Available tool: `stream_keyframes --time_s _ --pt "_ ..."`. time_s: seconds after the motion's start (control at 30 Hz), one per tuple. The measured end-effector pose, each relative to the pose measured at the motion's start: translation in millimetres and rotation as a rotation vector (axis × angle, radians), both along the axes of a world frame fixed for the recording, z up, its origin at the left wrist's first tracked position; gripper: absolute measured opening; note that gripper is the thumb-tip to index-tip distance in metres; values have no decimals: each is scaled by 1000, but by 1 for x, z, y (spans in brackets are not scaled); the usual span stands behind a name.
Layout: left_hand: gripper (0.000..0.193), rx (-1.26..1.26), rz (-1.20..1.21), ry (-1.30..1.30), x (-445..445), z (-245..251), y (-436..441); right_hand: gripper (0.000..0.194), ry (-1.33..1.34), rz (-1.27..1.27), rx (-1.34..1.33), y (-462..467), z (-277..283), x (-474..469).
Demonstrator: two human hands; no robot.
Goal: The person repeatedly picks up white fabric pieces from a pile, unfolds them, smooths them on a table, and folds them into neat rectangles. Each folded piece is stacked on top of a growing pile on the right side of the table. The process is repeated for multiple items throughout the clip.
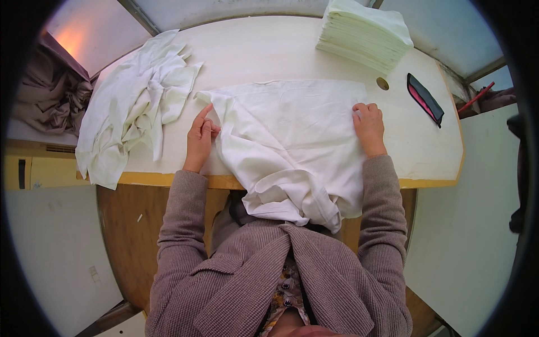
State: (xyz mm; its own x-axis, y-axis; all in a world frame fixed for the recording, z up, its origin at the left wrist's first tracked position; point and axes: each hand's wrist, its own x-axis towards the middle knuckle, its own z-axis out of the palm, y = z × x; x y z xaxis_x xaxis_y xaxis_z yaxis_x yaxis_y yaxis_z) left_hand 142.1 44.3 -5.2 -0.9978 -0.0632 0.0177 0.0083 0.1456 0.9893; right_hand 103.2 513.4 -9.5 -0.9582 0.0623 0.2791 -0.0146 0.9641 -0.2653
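Observation:
A white cloth (290,122) is spread on the table in front of me, its far part fairly flat. Its near part is bunched and hangs over the table's front edge towards my lap. At the cloth's left edge is my left hand (200,137), index finger stretched out and the other fingers loosely bent, some of them at the fabric. My right hand (369,126) has its curled fingers and thumb on the right edge, seemingly pinching it.
Crumpled white cloths (143,97) lie at the left, partly over the front edge. A tall stack of folded white cloths (362,36) stands at the back right. Nearby are a round hole (382,83) in the tabletop and a dark pouch (425,100) with pink inside. Brown fabric (50,92) is heaped far left.

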Motion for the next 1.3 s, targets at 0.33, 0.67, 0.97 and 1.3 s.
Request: stream_keyframes --time_s 0.33,0.67,0.97,1.3 --pt "48 -498 -90 221 1 5 23 14 96 -13 -53 15 -11 -7" --pt "36 204 41 -278 -13 19 -26 18 136 -46 37 50 -14 1" --pt "39 -756 -145 1 22 22 -39 26 187 53 134 32 -10 17" --pt "50 -1103 -163 20 37 59 -34 45 -125 154 152 29 30 18"
